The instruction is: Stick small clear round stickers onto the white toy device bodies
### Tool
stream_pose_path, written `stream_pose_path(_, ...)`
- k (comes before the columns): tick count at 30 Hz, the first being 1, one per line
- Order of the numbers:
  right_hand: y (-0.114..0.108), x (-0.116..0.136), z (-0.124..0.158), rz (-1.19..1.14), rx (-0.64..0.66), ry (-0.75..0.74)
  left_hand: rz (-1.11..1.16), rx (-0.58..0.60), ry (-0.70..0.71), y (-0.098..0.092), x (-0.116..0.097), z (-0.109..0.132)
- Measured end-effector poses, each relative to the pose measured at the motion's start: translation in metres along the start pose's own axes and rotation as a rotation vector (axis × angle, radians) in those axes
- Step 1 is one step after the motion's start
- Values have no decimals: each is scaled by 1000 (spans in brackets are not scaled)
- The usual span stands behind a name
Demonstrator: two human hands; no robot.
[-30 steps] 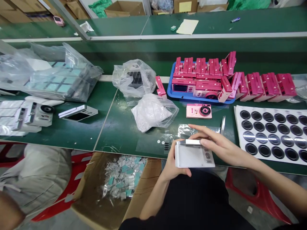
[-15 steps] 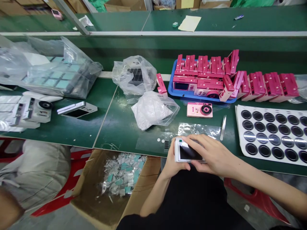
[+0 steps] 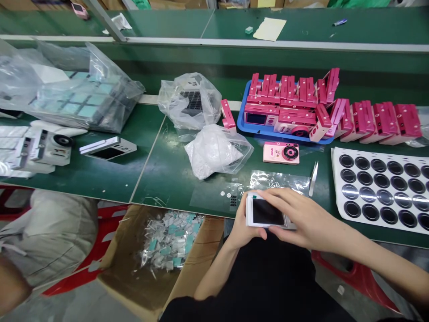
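Both my hands are closed on a white camera (image 3: 268, 212), its black screen facing up. My left hand (image 3: 241, 228) wraps its left side, with the thumb along the near edge. From the right, my right hand (image 3: 298, 219) grips it, fingers reaching over the screen's upper edge. A small green tab shows at the screen's top left. Beyond my hands lies a clear plastic film (image 3: 279, 180), and metal tweezers (image 3: 313, 179) rest to its right. A pink camera (image 3: 280, 153) lies lens up farther back.
Pink cameras fill a blue tray (image 3: 284, 132); more stand to its right. A sheet of black round stickers (image 3: 382, 188) lies at right. Left are plastic bags (image 3: 214, 150) and white cameras (image 3: 50, 150). Below the edge is a cardboard box (image 3: 124, 255) of scraps; a seated person's leg (image 3: 63, 223) is beside it.
The view has shifted slightly. The white camera's screen is turned a little more toward me, and more of its right end shows under my right hand. Both hands keep their hold.
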State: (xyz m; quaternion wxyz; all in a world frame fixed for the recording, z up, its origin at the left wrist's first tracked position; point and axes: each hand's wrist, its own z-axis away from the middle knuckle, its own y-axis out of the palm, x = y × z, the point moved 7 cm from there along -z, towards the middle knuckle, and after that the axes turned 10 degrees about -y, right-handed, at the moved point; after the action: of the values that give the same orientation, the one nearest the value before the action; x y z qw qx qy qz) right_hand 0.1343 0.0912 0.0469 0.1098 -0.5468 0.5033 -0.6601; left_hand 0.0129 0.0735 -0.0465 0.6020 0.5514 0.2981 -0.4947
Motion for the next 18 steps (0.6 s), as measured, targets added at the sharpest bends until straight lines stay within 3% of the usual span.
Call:
stream_pose_path(2, 5, 4, 1, 101, -12, -42, -8, -3, 22, -1, -2, 0)
stream_pose_path(4, 2, 1, 0, 46, -51, -38, 21, 32, 14, 1, -2, 2)
stream_pose_path(11, -16, -47, -4, -807, -99, 334, 54, 136, -14, 6, 0, 10)
stream_pose_path(16, -1, -62, 5, -629, -86, 442, 115, 96, 4, -2, -1, 17)
stream_pose_path(18, 6, -58, 7, -567, -106, 443, 193, 178, -80, -3, 6, 26)
